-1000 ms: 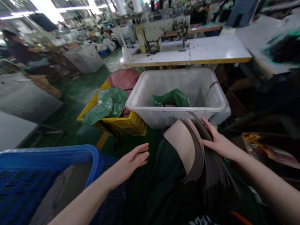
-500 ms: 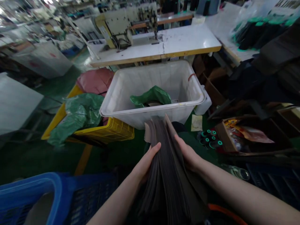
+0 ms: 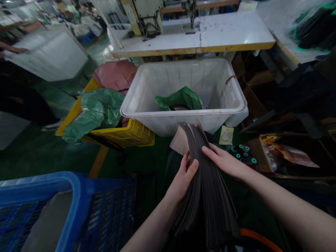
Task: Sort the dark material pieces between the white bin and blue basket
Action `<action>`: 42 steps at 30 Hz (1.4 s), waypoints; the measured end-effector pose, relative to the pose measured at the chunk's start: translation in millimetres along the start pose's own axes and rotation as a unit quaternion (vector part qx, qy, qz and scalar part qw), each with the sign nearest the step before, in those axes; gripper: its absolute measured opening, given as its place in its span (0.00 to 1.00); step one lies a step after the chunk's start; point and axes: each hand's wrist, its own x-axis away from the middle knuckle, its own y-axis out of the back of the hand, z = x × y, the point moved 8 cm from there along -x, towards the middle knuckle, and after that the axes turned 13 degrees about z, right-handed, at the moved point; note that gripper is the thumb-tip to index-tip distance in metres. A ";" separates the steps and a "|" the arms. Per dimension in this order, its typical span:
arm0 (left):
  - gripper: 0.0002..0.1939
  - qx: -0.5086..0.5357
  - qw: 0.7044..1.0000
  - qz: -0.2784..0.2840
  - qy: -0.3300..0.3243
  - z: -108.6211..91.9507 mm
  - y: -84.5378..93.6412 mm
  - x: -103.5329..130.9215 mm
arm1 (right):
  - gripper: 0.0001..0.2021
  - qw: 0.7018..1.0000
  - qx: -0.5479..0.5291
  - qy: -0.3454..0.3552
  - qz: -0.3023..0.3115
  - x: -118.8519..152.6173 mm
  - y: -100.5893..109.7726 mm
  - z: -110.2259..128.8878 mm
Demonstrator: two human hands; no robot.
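A thick stack of dark grey fabric pieces point(image 3: 207, 175) stands on edge in front of me, its layers fanned and curving toward the lower edge of the view. My left hand point(image 3: 183, 178) grips the left side, thumb pressed on the layer edges and fingers behind a paler outer sheet. On the other side, my right hand point(image 3: 223, 159) clasps the stack, thumb over the top edges and the fingers partly hidden. The lower end of the stack is lost in shadow.
Beyond the stack is a white plastic tub point(image 3: 183, 113) with a green bag point(image 3: 183, 98). A yellow crate point(image 3: 136, 134) stands left, a blue basket point(image 3: 78, 189) nearer. Behind is a sewing machine table point(image 3: 225, 35). Thread cones point(image 3: 243, 154) and a cardboard box point(image 3: 258, 154) lie right.
The view has tilted down and turned left. My right hand has shifted from the stack's outer side to over its top edges. The pale outer sheet on the left is bent further outward.
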 end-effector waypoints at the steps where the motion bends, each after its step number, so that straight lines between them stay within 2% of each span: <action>1: 0.43 0.005 1.000 0.008 -0.003 1.5 -0.7 -1.4 | 0.38 1.000 -0.008 0.003 0.016 1.9 1.3 4.0; 4: 0.43 0.022 0.999 0.025 0.001 5.0 -2.6 -3.4 | 0.43 0.998 -0.062 -0.019 0.026 4.9 3.3 7.4; 8: 0.39 0.037 0.999 0.028 0.001 3.9 -1.9 -3.4 | 0.49 0.987 -0.152 -0.027 0.044 2.8 -4.1 6.7; 15: 0.32 0.071 0.997 0.037 -0.009 -1.6 2.2 -2.6 | 0.47 0.972 -0.227 -0.038 0.036 2.7 -5.6 6.5; 21: 0.30 0.051 0.998 0.032 0.010 -2.8 4.5 0.4 | 0.48 0.966 -0.252 -0.042 0.038 0.3 -7.1 7.6; 26: 0.20 -0.077 0.997 0.024 0.016 -15.6 9.1 8.3 | 0.48 0.966 -0.254 -0.037 0.034 0.3 -7.6 5.4; 30: 0.18 -0.154 0.988 0.008 -0.006 -24.1 16.7 11.9 | 0.47 0.970 -0.238 -0.039 0.028 0.7 -6.3 5.0; 42: 0.16 -0.174 0.985 -0.010 0.004 -23.9 26.7 11.5 | 0.48 0.978 -0.204 -0.049 0.025 -0.3 -5.5 5.8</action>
